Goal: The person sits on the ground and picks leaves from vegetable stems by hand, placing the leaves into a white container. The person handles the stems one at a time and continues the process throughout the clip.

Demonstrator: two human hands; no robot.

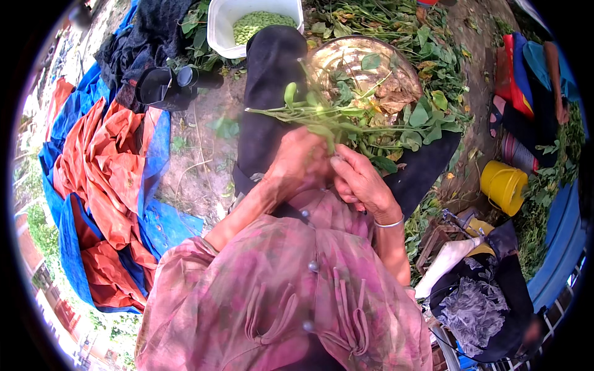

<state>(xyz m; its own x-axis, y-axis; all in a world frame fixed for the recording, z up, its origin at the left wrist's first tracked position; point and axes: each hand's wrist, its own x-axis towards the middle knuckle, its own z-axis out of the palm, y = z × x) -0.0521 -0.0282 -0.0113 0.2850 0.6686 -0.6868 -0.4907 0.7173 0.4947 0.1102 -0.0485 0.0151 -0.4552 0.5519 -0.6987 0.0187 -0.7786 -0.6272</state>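
Observation:
My left hand (pixel 299 155) is closed at the base of a bean plant (pixel 371 121), whose leafy stems lie across my lap. A green bean pod (pixel 323 131) hangs from it between my hands, partly blurred. The thumb and fingers of my right hand (pixel 364 178) pinch at the lower tip of that pod; the exact grip is partly hidden. Beyond my hands, a round metal basin (pixel 350 48) holds leaves and dry plant bits. A white plastic tub (pixel 220 39) with shelled green beans (pixel 260 24) stands past my left knee.
Heaped bean plants (pixel 436 69) surround the basin. On the left lies a crumpled orange and blue tarp (pixel 102 171), near a black container (pixel 160 88) and dark cloth (pixel 144 39). To the right are a yellow bucket (pixel 504 188), a seated person (pixel 482 297) and another person's legs (pixel 524 120).

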